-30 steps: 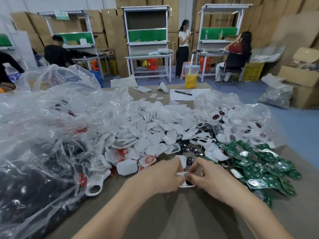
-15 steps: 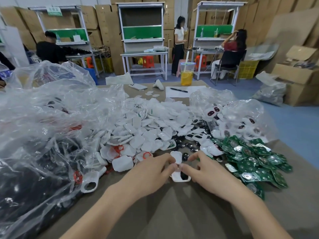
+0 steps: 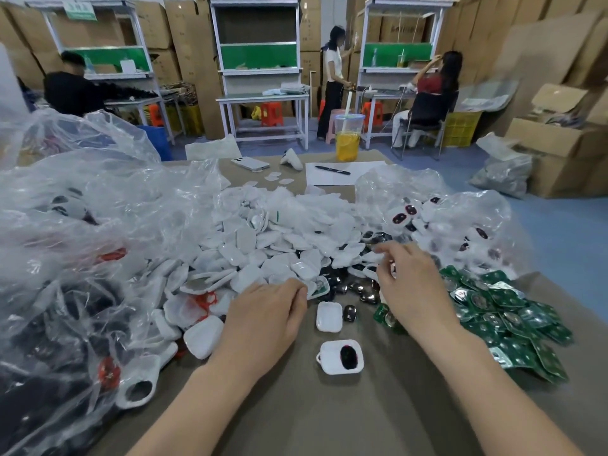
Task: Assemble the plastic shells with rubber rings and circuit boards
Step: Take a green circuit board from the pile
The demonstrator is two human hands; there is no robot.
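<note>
A lidded plastic cup of yellow drink [image 3: 348, 139] stands at the far edge of the table [image 3: 329, 422]. Just in front of the cup lies a white sheet of paper [image 3: 362, 176] bearing a black pen [image 3: 332, 169]. Left of the cup lies a white phone [image 3: 250, 163], camera side up. Behind and left of the cup, an orange stool [image 3: 271, 113] sits under a white workbench [image 3: 263, 97].

Fingertips of the left hand [image 3: 263, 319] are hidden behind its knuckles; its grip cannot be told. Fingers of the right hand [image 3: 411, 281] are blurred, contents unclear. The plastic bag [image 3: 65, 258] is cropped at the left edge, its contents dim through film.
</note>
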